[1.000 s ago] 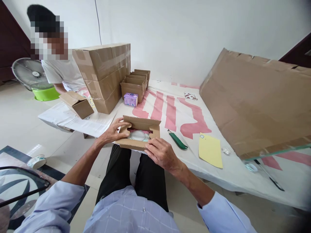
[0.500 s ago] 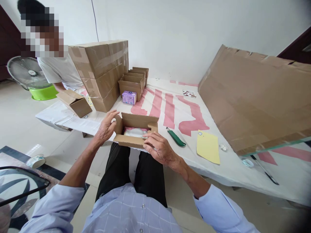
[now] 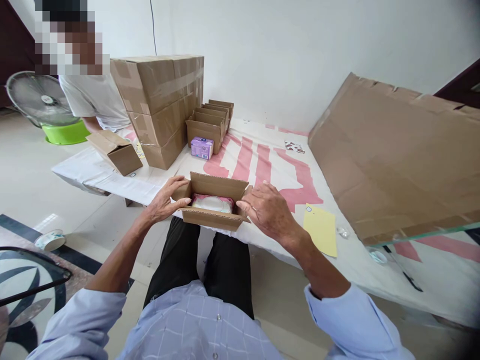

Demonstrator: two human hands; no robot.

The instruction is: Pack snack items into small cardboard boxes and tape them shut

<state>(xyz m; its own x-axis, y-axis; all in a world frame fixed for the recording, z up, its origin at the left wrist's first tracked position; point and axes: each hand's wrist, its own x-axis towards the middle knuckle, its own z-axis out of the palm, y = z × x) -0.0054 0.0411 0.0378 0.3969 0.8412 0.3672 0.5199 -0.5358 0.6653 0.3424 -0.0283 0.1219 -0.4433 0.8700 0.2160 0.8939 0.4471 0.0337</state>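
Observation:
A small open cardboard box (image 3: 210,219) stands at the table's near edge, its flaps raised or folded outward. Inside lies a pink and white packet with a pale oval lid (image 3: 213,203). My left hand (image 3: 165,201) grips the box's left end, thumb at the near corner and fingers along the end flap. On the right end, my right hand (image 3: 268,207) has its fingers curled at the flap, thumb towards the inside. The green knife is hidden behind my right hand.
Taped cartons (image 3: 157,100) are stacked at the back left, beside a row of open boxes (image 3: 206,127) and a purple packet (image 3: 202,148). A yellow sheet (image 3: 320,230) lies right of my hand. A large cardboard panel (image 3: 397,160) leans there. Another person (image 3: 93,100) is at left.
My right hand has moved from the near flap to the box's right end. The near flap now tilts outward, showing more of the packet. My left thumb has come down onto the box.

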